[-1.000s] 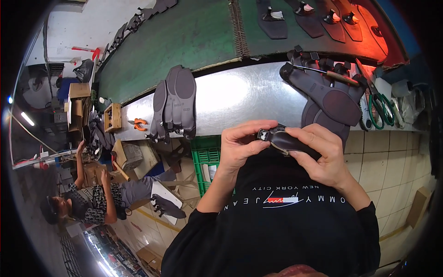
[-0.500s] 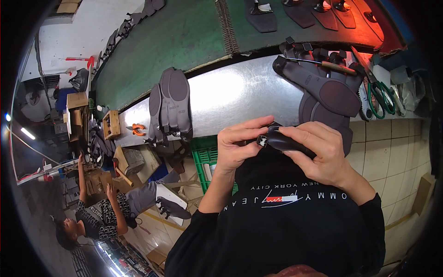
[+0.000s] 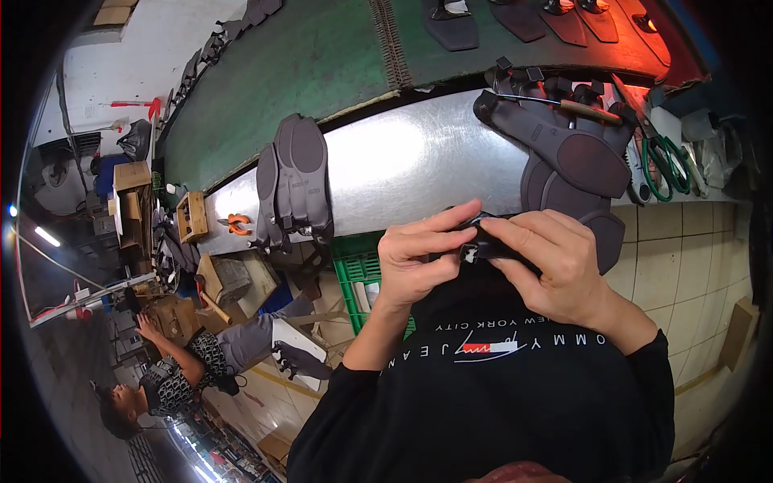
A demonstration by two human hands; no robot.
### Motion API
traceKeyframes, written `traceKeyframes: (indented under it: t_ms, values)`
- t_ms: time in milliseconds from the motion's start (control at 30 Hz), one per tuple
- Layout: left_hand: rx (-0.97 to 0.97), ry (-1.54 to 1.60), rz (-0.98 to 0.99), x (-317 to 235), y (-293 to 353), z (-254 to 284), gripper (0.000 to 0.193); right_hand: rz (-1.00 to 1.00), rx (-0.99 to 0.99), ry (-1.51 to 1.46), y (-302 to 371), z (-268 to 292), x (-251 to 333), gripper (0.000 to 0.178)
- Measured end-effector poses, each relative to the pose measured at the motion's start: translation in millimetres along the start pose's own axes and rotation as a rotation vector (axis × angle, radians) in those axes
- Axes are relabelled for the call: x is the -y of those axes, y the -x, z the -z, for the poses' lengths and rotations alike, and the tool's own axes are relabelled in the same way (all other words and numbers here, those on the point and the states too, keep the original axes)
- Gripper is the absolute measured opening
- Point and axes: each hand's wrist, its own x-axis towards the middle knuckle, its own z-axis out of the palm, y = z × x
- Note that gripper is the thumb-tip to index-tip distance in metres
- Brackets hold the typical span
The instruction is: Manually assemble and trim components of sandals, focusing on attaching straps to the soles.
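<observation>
Close in front of my chest, both hands grip a glossy black shoe part (image 3: 489, 237) with a small whitish patch at its near end. My left hand (image 3: 412, 262) pinches its left end between fingers and thumb. The fingers of my right hand (image 3: 555, 262) wrap over its right side, with the thumb underneath. Much of the part is hidden by the fingers and blends into the black shirt. Beyond my right hand, dark grey shoe soles (image 3: 592, 165) lie piled on the metal tabletop (image 3: 419, 153). More grey soles (image 3: 303, 153) stand together at its left.
A wooden-handled tool (image 3: 592, 111) lies across the right pile, beside green-handled scissors (image 3: 662, 167). Orange-handled pliers (image 3: 238, 224) lie at the left. Behind runs a green conveyor belt (image 3: 298, 76) carrying soles. Below the table sits a green crate (image 3: 346, 278). A co-worker (image 3: 173, 374) is at the left.
The black shoe part has turned in my hands, and my left fingers have curled further over it. The co-worker's raised arm has come down.
</observation>
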Motion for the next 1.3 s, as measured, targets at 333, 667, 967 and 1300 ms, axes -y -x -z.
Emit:
traceKeyframes:
  t_ms: [333, 667, 967, 1300]
  values:
    - [-0.057, 0.2, 0.308, 15.0, 4.8, -9.8, 0.046, -0.218, 0.003, -0.248, 2.9, -11.8, -23.6, 0.021]
    - [-0.128, 0.173, 0.341, 12.6, 4.8, -18.1, 0.047, -0.071, -0.019, -0.049, 1.6, -17.5, -24.2, 0.013]
    - [-0.155, 0.225, 0.414, 12.1, 3.6, -16.3, 0.046, 0.107, 0.154, 0.04, -4.1, -7.8, -29.6, 0.017]
    - [-0.163, 0.207, 0.531, 13.1, -7.0, -10.1, 0.048, -0.118, 0.286, -0.16, 3.6, -10.3, -37.8, 0.025]
